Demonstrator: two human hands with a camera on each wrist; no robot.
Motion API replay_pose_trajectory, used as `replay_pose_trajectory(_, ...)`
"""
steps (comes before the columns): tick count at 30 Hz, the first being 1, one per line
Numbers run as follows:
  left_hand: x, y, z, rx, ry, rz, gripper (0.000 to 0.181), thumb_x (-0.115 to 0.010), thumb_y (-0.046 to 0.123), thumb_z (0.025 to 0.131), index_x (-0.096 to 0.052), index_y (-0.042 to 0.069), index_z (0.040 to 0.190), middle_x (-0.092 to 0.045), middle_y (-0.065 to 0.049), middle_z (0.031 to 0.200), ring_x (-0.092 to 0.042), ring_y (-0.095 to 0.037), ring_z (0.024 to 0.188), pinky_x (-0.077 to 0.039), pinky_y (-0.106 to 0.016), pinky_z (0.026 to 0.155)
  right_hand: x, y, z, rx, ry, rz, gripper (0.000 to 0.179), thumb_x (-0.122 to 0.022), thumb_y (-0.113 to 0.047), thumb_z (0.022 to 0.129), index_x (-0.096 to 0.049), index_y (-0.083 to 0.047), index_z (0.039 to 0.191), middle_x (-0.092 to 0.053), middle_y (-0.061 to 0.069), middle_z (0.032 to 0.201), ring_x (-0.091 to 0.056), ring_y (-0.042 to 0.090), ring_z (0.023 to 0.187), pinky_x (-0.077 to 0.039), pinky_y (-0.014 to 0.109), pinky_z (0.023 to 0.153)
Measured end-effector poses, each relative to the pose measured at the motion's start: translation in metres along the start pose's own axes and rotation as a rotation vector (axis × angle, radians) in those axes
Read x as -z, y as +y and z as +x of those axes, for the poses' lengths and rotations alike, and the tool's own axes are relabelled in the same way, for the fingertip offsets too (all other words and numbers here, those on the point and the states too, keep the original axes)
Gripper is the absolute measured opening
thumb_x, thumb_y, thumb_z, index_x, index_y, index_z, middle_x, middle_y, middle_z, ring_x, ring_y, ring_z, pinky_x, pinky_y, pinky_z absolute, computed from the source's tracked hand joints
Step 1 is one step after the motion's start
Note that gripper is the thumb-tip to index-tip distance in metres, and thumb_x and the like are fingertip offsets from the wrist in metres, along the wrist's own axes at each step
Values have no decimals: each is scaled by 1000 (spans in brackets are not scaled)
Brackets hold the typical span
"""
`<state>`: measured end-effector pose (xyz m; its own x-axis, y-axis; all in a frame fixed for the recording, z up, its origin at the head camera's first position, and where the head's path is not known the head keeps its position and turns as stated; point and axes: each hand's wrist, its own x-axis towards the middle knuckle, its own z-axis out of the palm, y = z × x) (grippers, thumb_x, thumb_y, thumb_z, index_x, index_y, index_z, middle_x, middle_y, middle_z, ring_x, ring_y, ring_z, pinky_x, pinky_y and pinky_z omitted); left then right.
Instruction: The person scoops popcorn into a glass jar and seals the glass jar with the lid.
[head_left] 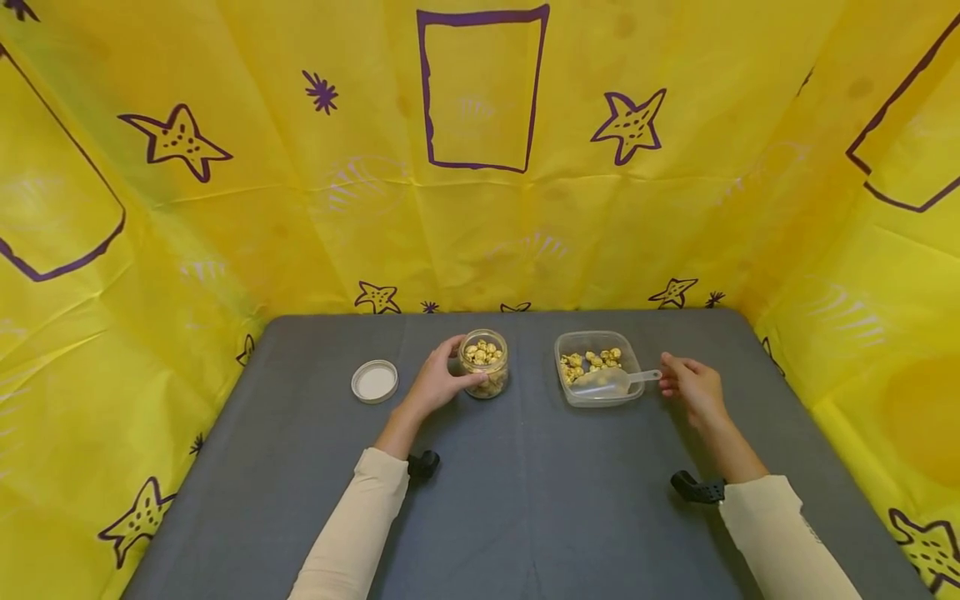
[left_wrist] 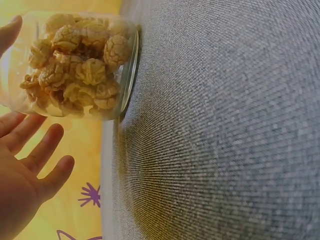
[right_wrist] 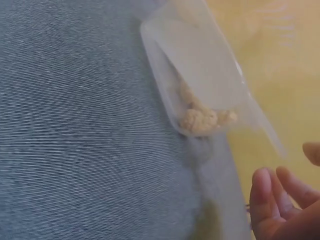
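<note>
A glass jar (head_left: 487, 382) of caramel popcorn stands upright on the table, its mouth uncovered. My left hand (head_left: 437, 379) holds it from the left, thumb at the front and fingers toward the back; the left wrist view shows the jar (left_wrist: 75, 65) with some fingers spread off it. To the right sits a clear plastic container (head_left: 600, 402) with more popcorn (head_left: 600, 360). A translucent scoop (head_left: 606, 382) rests in it, handle over the right rim. Just beyond the handle's end is my right hand (head_left: 693, 387), fingers loosely bent and apart from the handle (right_wrist: 270, 132), holding nothing.
A round lid (head_left: 374, 382) lies on the grey table (head_left: 517, 508), left of the jar. Yellow patterned cloth (head_left: 480, 233) rises behind the table and along both sides. Dark wrist mounts (head_left: 697, 487) sit under both forearms.
</note>
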<state>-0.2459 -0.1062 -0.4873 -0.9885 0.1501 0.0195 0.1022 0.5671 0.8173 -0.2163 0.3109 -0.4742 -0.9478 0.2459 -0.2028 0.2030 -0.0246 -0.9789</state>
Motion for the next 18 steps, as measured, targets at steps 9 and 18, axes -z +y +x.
replay_pose_trajectory(9, -1, -1, -2, 10, -4, 6, 87, -80, 49, 76, -40, 20, 147, -52, -9, 138, -47, -29, 129, -40, -56, 102, -5, -13, -1, 94, 77, -206, 32, -62, -32, 95, -62, -1, 103, -61, -19, 68, -62, 0, 62, -54, 19, 59)
replay_pose_trajectory(18, -2, 1, -2, 13, 6, -8, 85, -80, 44, 77, -40, 19, 147, -51, -11, 139, -48, -31, 128, -41, -56, 102, -17, -21, -1, 141, 106, -399, 62, -58, -49, 94, -59, 3, 127, -64, -10, 92, -55, -5, 80, -49, 14, 69)
